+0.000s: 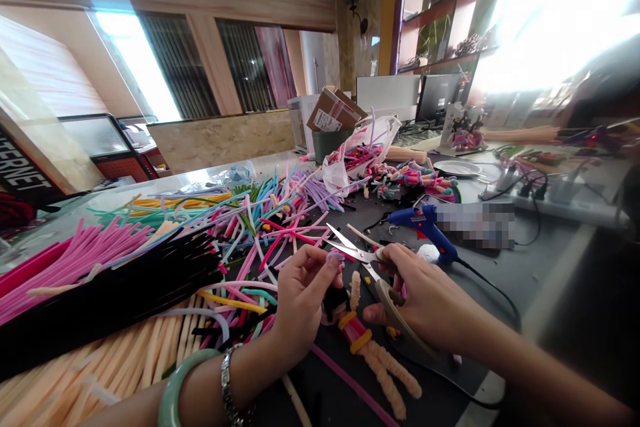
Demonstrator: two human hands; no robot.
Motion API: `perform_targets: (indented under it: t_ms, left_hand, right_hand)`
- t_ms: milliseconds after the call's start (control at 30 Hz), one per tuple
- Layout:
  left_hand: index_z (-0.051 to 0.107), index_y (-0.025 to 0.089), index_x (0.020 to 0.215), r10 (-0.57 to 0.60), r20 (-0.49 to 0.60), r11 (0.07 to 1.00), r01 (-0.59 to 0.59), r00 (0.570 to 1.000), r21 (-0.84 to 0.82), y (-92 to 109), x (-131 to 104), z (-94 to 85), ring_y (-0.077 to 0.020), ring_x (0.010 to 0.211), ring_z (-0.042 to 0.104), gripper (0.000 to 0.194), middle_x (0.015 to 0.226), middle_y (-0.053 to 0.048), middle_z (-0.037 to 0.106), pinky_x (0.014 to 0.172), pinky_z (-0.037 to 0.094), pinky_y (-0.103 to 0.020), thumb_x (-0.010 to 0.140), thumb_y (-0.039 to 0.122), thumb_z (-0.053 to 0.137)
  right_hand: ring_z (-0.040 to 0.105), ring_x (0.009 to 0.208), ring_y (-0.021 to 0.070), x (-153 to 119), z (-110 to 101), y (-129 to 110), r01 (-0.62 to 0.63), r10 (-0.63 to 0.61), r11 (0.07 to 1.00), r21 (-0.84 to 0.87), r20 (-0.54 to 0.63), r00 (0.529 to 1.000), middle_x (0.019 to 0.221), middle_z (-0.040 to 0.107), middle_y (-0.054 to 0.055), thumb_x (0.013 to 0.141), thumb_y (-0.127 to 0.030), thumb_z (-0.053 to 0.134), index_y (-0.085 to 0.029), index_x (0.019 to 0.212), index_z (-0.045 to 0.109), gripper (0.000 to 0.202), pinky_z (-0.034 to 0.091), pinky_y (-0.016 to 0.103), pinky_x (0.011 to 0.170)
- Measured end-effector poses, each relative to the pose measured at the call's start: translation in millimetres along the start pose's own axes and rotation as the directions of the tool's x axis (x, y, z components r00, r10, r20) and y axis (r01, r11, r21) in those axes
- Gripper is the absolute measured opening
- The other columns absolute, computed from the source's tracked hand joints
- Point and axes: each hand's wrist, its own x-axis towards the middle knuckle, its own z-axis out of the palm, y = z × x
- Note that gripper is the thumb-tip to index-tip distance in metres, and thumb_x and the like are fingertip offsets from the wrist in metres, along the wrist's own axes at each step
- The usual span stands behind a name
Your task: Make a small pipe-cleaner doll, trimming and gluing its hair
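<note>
Between the thumb and fingers of my left hand is pinched a small lilac pipe-cleaner piece. My right hand grips a pair of scissors by the handles. Their blades are parted and point left, just above the lilac piece; I cannot tell whether they touch it. Under both hands lies a pipe-cleaner doll with peach limbs, a pink-red body and yellow bands. Its black head part is partly covered by my left hand.
Bundles of pink, black and peach pipe cleaners lie at left. A blue glue gun with a cord stands to the right, near a power strip. Behind are a cardboard box and a white plate.
</note>
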Motion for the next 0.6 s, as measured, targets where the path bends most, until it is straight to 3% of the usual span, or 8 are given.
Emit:
perform_targets:
  t_ms: [233,600]
  left_hand:
    - [0.050,0.017,0.070,-0.002,-0.040,1.000,0.001,0.999,-0.016,-0.3,0.4,0.5,-0.0084,0.057,0.052,0.022,0.060,0.003,0.057,0.056,0.042,-0.019,0.079,0.029,0.067]
    - [0.054,0.016,0.071,0.004,0.005,0.993,-0.003,1.000,-0.117,-4.9,3.1,-0.1,-0.0067,0.058,0.053,0.018,0.062,0.003,0.059,0.057,0.042,-0.018,0.081,0.025,0.066]
  right_hand:
    - [0.057,0.089,0.0277,-0.6,1.0,0.5,-0.002,0.001,1.000,0.012,0.067,0.998,0.108,0.055,0.006,0.061,-0.049,0.075,-0.022,0.103,0.049,0.056,0.042,0.039,0.076]
    - [0.055,0.080,0.0224,2.9,3.6,4.4,0.011,-0.014,0.998,0.055,0.060,0.998,0.090,0.058,0.002,0.062,-0.051,0.075,-0.022,0.088,0.050,0.046,0.040,0.031,0.067]
